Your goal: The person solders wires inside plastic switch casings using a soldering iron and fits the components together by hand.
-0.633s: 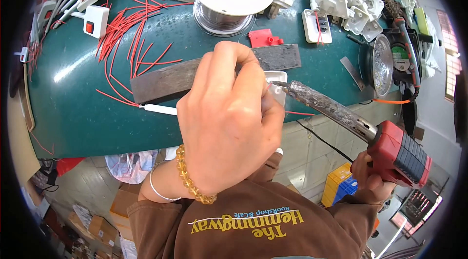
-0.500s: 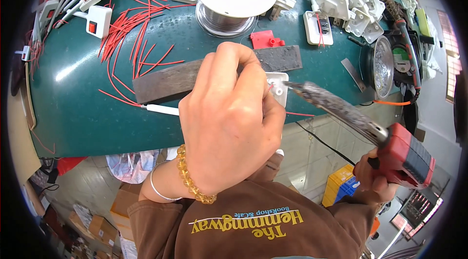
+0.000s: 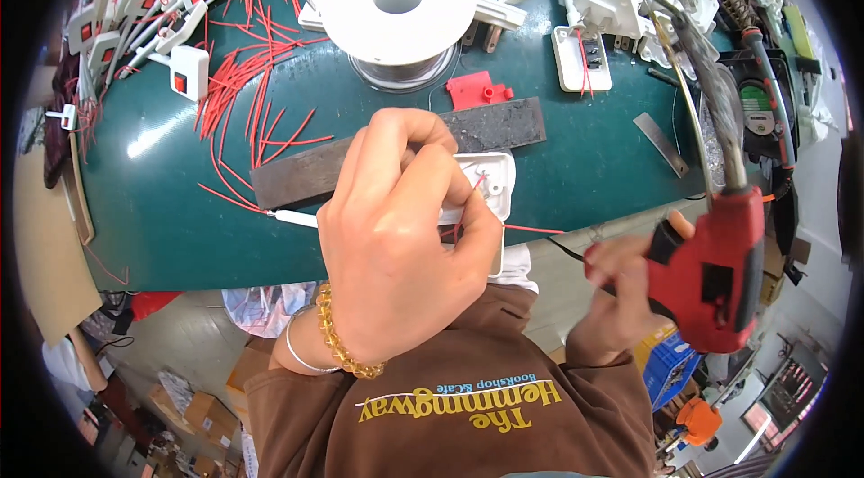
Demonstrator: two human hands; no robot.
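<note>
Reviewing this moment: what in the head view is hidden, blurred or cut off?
- White plastic housing: mostly hidden behind the left hand, so the grip on it cannot be told.
- Soldering iron: its shaft is motion-blurred and the tip cannot be made out; the right hand is partly behind its red handle.
- White parts: cut off by the fisheye's top rim.
- Dark strip: middle covered by the left hand.

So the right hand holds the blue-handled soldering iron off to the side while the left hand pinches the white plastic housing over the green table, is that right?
Not quite: in the head view the soldering iron has a red handle, not blue. The right hand does hold it aside, and the left hand pinches the white plastic housing over the green table.
</note>
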